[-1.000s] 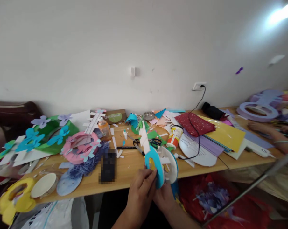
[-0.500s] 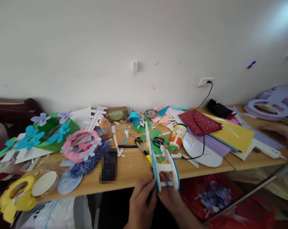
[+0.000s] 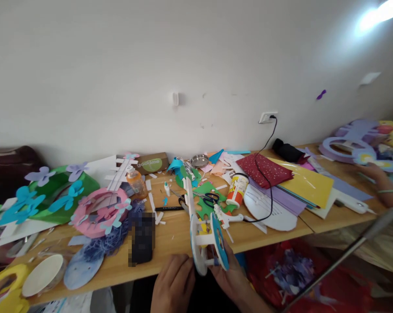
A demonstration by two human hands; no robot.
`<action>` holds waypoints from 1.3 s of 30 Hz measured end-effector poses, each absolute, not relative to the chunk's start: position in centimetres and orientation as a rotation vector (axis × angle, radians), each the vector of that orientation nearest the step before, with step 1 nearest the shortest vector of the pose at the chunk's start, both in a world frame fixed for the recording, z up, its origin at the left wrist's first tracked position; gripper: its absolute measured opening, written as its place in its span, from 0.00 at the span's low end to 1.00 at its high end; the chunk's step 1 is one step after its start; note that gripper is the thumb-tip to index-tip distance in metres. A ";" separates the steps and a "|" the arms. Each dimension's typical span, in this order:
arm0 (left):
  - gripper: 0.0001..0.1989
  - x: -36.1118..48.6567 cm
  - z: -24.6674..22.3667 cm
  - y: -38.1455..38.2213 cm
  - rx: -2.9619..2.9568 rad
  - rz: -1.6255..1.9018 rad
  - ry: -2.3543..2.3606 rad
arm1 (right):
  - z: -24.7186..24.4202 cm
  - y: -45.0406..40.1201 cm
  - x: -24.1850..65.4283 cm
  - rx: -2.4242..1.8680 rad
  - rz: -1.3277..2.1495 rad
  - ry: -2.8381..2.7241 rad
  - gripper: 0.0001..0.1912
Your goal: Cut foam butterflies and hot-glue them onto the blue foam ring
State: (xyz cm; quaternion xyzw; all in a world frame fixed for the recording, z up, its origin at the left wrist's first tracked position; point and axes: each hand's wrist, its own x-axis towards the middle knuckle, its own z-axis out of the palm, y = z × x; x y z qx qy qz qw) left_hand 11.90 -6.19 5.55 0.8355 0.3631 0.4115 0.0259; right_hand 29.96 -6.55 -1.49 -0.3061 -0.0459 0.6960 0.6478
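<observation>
A white craft frame with blue outer faces (image 3: 205, 240), long-necked and made of two rounded sides joined by crossbars, is held up at the table's front edge. My right hand (image 3: 230, 276) grips its lower right part, thumb along the blue face. Close against its lower left side is my left hand (image 3: 173, 282), fingers curled and tips hidden, so I cannot tell whether it touches the frame. Just beyond the frame lie a white hot glue gun (image 3: 228, 217) with a black cord, dark-handled scissors (image 3: 211, 199) and green paper (image 3: 204, 189).
A paper cup (image 3: 238, 190), an orange drink bottle (image 3: 137, 181), a black marker (image 3: 169, 208) and a pixelated dark object (image 3: 142, 239) lie around. Paper hats with butterflies stand left, coloured sheets right. A metal bar (image 3: 349, 254) crosses lower right; another person's hand (image 3: 370, 170) holds a purple craft.
The frame has turned, showing its right blue face and white left side. My left hand has shifted left from the frame's edge. The camera view has swung slightly right.
</observation>
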 end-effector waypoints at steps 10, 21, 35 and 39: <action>0.08 12.9 6.4 -6.6 2.229 1.150 1.165 | -1.3 -6.5 30.8 -0.745 1.594 -0.003 0.25; 0.14 11.8 7.7 -6.9 1.363 0.799 1.117 | -0.5 -5.9 32.3 -0.716 1.635 -0.224 0.29; 0.12 10.4 4.0 -8.6 1.289 0.747 1.230 | 0.3 -7.1 31.7 -0.784 1.633 -0.437 0.41; 0.12 10.5 4.3 -8.8 1.291 0.823 1.231 | 0.5 -7.2 31.4 -0.749 1.667 -0.470 0.41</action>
